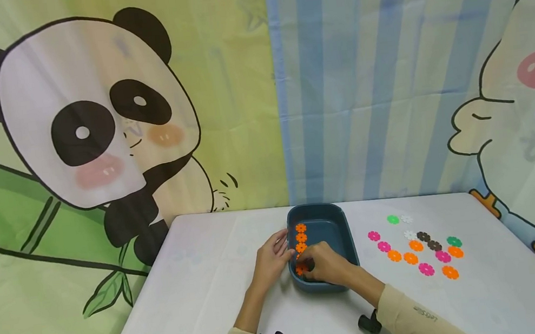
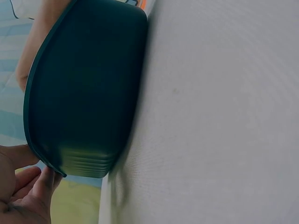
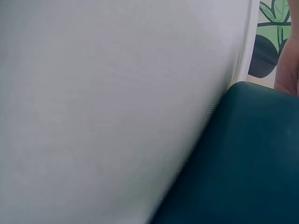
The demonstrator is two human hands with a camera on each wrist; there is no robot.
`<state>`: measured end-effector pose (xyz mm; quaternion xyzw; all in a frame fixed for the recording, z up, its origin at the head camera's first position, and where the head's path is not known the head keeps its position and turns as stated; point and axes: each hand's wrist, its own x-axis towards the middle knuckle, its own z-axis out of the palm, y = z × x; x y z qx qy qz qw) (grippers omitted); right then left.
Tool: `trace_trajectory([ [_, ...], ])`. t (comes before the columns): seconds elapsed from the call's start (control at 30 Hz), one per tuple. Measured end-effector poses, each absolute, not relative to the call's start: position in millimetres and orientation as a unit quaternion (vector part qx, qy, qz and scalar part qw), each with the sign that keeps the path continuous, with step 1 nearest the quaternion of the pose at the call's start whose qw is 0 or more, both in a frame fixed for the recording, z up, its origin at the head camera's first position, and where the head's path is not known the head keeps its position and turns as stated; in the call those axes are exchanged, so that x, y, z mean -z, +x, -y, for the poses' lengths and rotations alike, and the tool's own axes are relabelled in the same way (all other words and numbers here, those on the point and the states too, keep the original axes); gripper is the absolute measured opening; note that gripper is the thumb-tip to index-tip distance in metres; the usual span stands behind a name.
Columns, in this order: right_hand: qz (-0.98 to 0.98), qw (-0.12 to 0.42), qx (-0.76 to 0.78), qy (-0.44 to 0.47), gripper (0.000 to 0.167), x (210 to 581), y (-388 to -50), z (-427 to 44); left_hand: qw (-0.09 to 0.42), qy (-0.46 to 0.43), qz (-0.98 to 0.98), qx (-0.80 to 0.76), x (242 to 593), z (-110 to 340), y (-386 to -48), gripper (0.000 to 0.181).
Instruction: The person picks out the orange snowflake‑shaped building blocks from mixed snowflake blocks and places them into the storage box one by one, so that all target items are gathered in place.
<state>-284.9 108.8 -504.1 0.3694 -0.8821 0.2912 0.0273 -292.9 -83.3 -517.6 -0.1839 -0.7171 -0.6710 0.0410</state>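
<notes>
Several orange pieces [image 1: 301, 237] run in a line along the left side of the tray [image 1: 333, 236], which stands on the table [image 1: 201, 283] between the two hands. The step in hand looks to be adding to that line at its near end: the right hand [image 1: 325, 265] reaches down inside the tray, its bent fingers at the nearest pieces, but they cover so much that I cannot tell whether they pinch one or only press on it. The left hand [image 1: 271, 259] grips the tray's left rim, thumb and fingertips to either side of it, probably to keep it steady. As I judge it, the next move calls for squaring up the near piece without nudging its neighbours, then a lift of the right fingers clear of the line. The pieces are small, flat, bright discs with notched, flower-like edges, lying nearly edge to edge; whether they are joined cannot be made out. The tray is deep blue-green, rounded at the corners, with much of its floor bare to the right of the line. On the table to its right, well apart from the hands, lies a loose scatter of discs [image 1: 426, 269] in orange, pink, brown, white and green.
</notes>
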Motion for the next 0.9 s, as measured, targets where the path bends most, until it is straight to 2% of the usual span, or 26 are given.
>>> trace_trajectory([
  [0.13, 0.879, 0.027, -0.296, 0.373, 0.026, 505, -285, -109, 0.04, -0.181, 0.719, 0.67, 518, 83, -293, 0.055],
  [0.37, 0.881, 0.022, -0.286, 0.376, 0.024, 506, -285, -110, 0.022, -0.186, 0.706, 0.683, 490, 84, -276, 0.053],
  [0.63, 0.881, 0.032, -0.3, 0.364, 0.023, 505, -286, -110, 0.025, -0.191, 0.706, 0.681, 486, 84, -274, 0.051],
  [0.9, 0.843, 0.048, -0.42, 0.332, 0.027, 492, -289, -132, 0.022, -0.194, 0.705, 0.682, 494, 84, -281, 0.053],
])
